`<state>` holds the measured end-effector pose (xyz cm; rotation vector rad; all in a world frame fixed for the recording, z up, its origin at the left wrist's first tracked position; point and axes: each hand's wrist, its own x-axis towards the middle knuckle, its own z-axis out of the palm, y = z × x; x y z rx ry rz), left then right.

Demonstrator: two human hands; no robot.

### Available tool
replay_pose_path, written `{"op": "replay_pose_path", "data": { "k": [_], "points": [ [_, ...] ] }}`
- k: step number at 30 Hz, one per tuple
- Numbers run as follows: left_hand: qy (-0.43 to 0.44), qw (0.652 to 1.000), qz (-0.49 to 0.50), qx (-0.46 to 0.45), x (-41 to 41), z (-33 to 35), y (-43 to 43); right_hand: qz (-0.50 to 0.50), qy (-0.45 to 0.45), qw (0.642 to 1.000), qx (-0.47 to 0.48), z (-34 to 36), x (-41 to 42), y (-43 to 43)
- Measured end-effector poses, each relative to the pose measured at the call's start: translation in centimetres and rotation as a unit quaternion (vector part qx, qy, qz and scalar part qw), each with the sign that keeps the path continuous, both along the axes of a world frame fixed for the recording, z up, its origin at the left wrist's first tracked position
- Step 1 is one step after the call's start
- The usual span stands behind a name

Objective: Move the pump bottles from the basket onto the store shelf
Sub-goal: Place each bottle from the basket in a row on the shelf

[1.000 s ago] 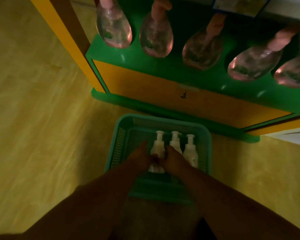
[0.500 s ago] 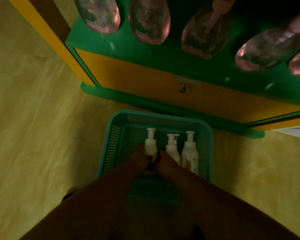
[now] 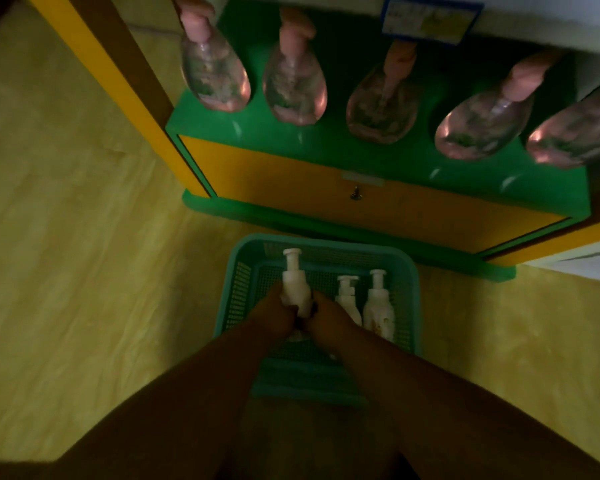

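Observation:
A teal mesh basket (image 3: 407, 271) stands on the floor in front of the shelf. Three white pump bottles are in it. The left white pump bottle (image 3: 294, 282) is raised above the other two, gripped low on its body by my left hand (image 3: 274, 315) and my right hand (image 3: 328, 318) together. The middle bottle (image 3: 347, 299) and the right bottle (image 3: 378, 306) stand upright in the basket beside my right hand. The green store shelf (image 3: 378, 161) lies beyond the basket.
Several clear pink pump bottles (image 3: 217, 74) stand in a row on the green shelf. Below it is a yellow front panel (image 3: 291, 181) with a small lock. A yellow and brown upright (image 3: 118, 81) borders the shelf's left side. Yellowish floor (image 3: 84, 271) surrounds the basket.
The left white bottle has risen out of line with the other two, held by both hands. The camera view has shifted slightly.

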<state>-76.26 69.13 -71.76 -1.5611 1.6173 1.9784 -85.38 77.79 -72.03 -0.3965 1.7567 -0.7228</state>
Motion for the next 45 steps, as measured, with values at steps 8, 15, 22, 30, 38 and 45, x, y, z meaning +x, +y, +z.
{"op": "replay_pose_path", "data": {
  "k": [8, 15, 22, 30, 38, 45],
  "points": [
    [0.099, 0.993, -0.009, -0.065, 1.4, 8.6, -0.5, -0.026, -0.001, 0.994, -0.105, 6.5, 0.2, -0.6],
    [0.163, 0.980, 0.037, -0.105, 2.0, 16.4, -0.8, -0.061, -0.015, 0.974, -0.216, 14.4, -1.1, 1.4],
    [0.267, 0.952, 0.082, -0.123, 3.0, 22.5, 0.0, -0.104, -0.061, 0.948, -0.296, 22.3, -2.2, 3.8],
    [0.364, 0.919, 0.071, -0.133, 1.7, 32.1, -0.7, -0.079, 0.012, 0.922, -0.379, 33.0, -3.8, 3.5],
    [0.438, 0.875, 0.004, -0.207, 1.1, 42.4, -1.5, -0.060, 0.043, 0.871, -0.485, 41.9, -4.9, 3.2],
    [0.466, 0.849, -0.060, -0.241, -1.7, 48.2, -0.4, -0.071, 0.128, 0.846, -0.513, 47.8, -6.8, 3.8]
  ]
}}
